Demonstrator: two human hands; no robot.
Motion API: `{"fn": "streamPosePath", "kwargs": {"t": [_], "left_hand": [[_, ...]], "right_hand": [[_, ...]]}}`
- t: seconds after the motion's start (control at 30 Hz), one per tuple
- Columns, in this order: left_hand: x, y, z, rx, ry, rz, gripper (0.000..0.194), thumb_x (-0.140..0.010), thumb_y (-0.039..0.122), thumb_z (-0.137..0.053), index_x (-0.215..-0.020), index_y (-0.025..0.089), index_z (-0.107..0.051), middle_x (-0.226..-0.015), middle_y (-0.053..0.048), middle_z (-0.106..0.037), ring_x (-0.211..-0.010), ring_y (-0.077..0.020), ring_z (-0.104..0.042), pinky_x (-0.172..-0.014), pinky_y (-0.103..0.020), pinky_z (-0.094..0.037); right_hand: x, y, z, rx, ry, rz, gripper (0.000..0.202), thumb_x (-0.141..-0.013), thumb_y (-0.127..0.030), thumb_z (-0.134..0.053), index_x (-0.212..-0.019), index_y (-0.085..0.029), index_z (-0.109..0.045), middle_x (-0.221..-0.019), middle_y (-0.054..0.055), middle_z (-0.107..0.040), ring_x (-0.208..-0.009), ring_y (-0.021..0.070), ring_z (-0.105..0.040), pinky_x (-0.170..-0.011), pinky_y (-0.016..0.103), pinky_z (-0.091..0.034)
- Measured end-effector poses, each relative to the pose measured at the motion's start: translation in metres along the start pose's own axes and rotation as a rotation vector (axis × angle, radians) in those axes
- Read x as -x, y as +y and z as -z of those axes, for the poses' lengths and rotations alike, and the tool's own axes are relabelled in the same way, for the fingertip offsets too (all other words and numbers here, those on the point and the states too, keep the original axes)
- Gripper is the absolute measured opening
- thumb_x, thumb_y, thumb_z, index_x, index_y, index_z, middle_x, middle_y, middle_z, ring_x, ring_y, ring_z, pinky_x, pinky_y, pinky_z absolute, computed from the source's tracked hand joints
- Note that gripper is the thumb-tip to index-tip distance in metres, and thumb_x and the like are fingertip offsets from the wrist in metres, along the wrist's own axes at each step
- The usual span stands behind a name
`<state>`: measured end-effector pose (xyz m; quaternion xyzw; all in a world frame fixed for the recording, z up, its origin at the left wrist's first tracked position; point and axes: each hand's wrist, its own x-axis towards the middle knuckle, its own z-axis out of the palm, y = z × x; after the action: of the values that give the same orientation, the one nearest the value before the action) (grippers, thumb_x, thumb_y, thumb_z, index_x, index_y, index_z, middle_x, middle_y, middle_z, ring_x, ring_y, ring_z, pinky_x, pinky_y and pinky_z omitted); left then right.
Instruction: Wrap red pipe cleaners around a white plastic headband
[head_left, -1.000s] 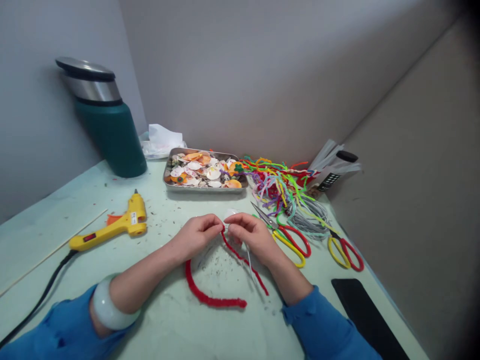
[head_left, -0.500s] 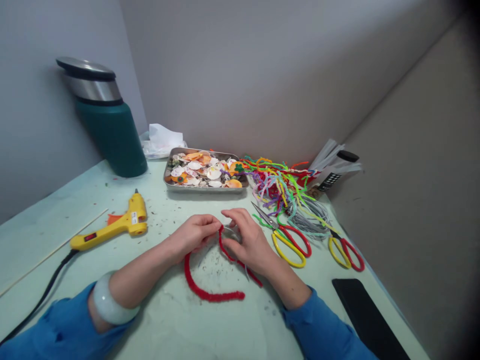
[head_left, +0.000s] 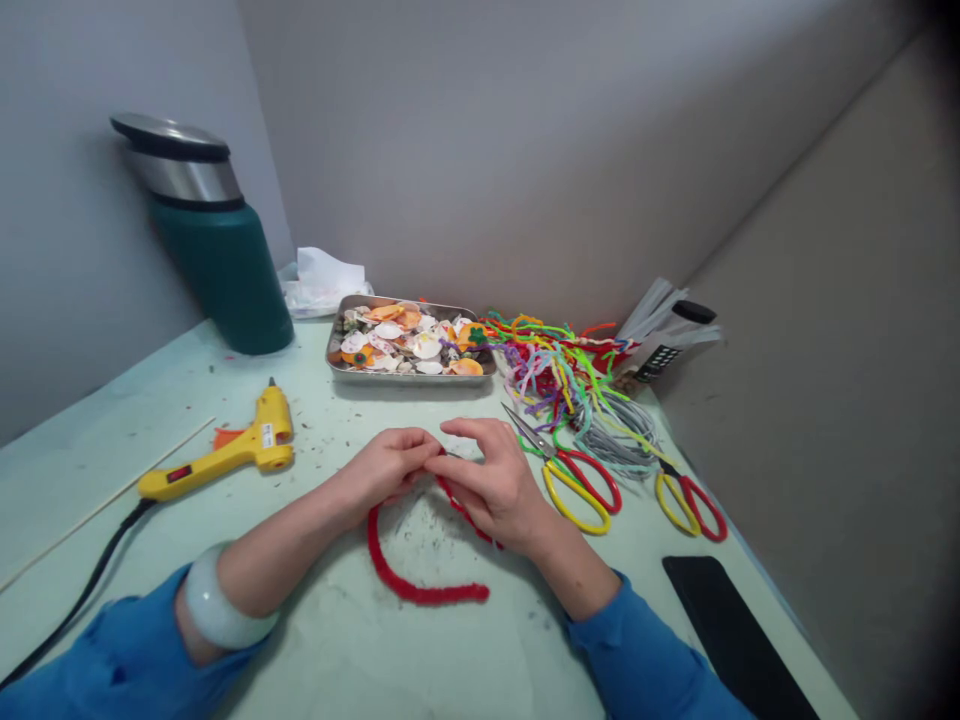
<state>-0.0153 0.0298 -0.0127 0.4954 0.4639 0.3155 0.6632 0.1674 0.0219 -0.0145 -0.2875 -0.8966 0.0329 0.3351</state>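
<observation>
Over the middle of the table (head_left: 360, 655), my left hand (head_left: 388, 466) is closed in a pinch on a red pipe cleaner (head_left: 420, 593). Its thick fuzzy length curves down below my fingers and round to the right, with the end free. My right hand (head_left: 496, 485) meets the left fingertips, thumb and fingers pinching at the same spot. A thinner red strand (head_left: 459, 504) runs from there down under the right palm. Grey wire seen beside it earlier is now mostly covered. My fingers hide the exact joining point.
Scissors (head_left: 562, 468) lie right of my hand, another pair (head_left: 686, 500) beyond. Behind are a metal tray (head_left: 412, 379) of shells and a heap of pipe cleaners (head_left: 555, 380). Left are a yellow glue gun (head_left: 225, 460) and a green bottle (head_left: 225, 270); right, a black flat object (head_left: 731, 630).
My right thumb and fingers have moved left and closed in against the left fingertips. The thin red strand's lower end has drawn up toward the right hand. My left hand stays put.
</observation>
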Motion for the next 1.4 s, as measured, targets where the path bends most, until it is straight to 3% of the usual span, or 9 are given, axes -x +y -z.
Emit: {"fn": "streamPosePath", "kwargs": {"t": [0.1,0.3,0.4,0.67,0.8,1.07,1.3,1.4], "left_hand": [[-0.001,0.0,-0.001,-0.017,0.001,-0.001,0.025,-0.078,0.04,-0.056,-0.07,0.018,-0.047,-0.049,0.008,-0.034,-0.037,-0.0037,-0.024,-0.034,-0.018,-0.015],[-0.001,0.002,-0.004,-0.091,0.017,0.015,0.027,-0.078,0.044,-0.054,-0.072,0.019,-0.047,-0.05,0.008,-0.033,-0.037,-0.0043,-0.024,-0.032,-0.017,-0.015],[-0.001,0.002,-0.004,-0.091,0.029,0.012,0.024,-0.079,0.042,-0.053,-0.075,0.019,-0.048,-0.051,0.008,-0.033,-0.038,-0.0046,-0.024,-0.032,-0.017,-0.016],[0.0,0.004,-0.004,-0.061,0.047,-0.015,0.019,-0.081,0.038,-0.051,-0.087,0.02,-0.051,-0.049,0.009,-0.033,-0.038,-0.005,-0.024,-0.033,-0.016,-0.016],[-0.001,0.004,-0.004,-0.056,0.052,-0.005,0.019,-0.081,0.038,-0.051,-0.084,0.02,-0.05,-0.05,0.008,-0.033,-0.039,-0.0046,-0.023,-0.033,-0.016,-0.015],[0.001,0.004,-0.004,-0.066,0.056,0.008,0.018,-0.08,0.037,-0.051,-0.081,0.019,-0.049,-0.051,0.008,-0.034,-0.039,-0.0049,-0.025,-0.034,-0.017,-0.015],[0.001,0.005,-0.003,-0.041,0.06,0.019,0.021,-0.079,0.039,-0.053,-0.079,0.019,-0.049,-0.052,0.008,-0.034,-0.039,-0.0043,-0.022,-0.034,-0.017,-0.014],[0.001,0.005,-0.002,-0.025,0.053,0.012,0.023,-0.079,0.042,-0.054,-0.081,0.019,-0.05,-0.052,0.008,-0.035,-0.039,-0.0045,-0.023,-0.034,-0.017,-0.014]], "right_hand": [[-0.001,-0.002,-0.003,-0.127,0.039,-0.057,0.024,-0.084,-0.016,-0.051,-0.102,-0.024,-0.064,-0.117,0.009,-0.053,-0.108,0.0231,-0.049,-0.091,0.041,-0.039],[-0.002,0.0,-0.014,-0.59,0.204,-0.376,0.014,-0.09,-0.02,-0.046,-0.091,-0.02,-0.061,-0.093,0.006,-0.061,-0.092,0.0174,-0.057,-0.085,0.034,-0.045],[-0.002,0.003,-0.016,-0.694,0.22,-0.418,0.012,-0.089,-0.021,-0.049,-0.087,-0.019,-0.061,-0.09,0.006,-0.061,-0.089,0.0169,-0.058,-0.082,0.032,-0.046],[-0.001,0.002,-0.008,-0.564,0.12,-0.299,0.008,-0.082,-0.014,-0.057,-0.083,-0.018,-0.065,-0.099,0.009,-0.06,-0.095,0.0185,-0.057,-0.087,0.035,-0.044],[-0.001,0.002,-0.006,-0.53,0.093,-0.249,0.01,-0.081,-0.013,-0.057,-0.085,-0.018,-0.065,-0.1,0.009,-0.059,-0.096,0.0188,-0.057,-0.087,0.035,-0.045],[0.001,0.006,-0.004,-0.53,0.14,-0.325,0.008,-0.081,-0.012,-0.056,-0.079,-0.017,-0.062,-0.098,0.008,-0.059,-0.095,0.0181,-0.057,-0.087,0.034,-0.044],[0.001,0.005,-0.006,-0.451,0.108,-0.222,0.011,-0.079,-0.01,-0.055,-0.083,-0.017,-0.063,-0.098,0.009,-0.059,-0.096,0.0186,-0.056,-0.086,0.034,-0.044],[0.0,0.004,-0.006,-0.418,0.151,-0.262,0.01,-0.081,-0.012,-0.054,-0.083,-0.018,-0.061,-0.094,0.008,-0.061,-0.093,0.0185,-0.057,-0.084,0.034,-0.045]]}}
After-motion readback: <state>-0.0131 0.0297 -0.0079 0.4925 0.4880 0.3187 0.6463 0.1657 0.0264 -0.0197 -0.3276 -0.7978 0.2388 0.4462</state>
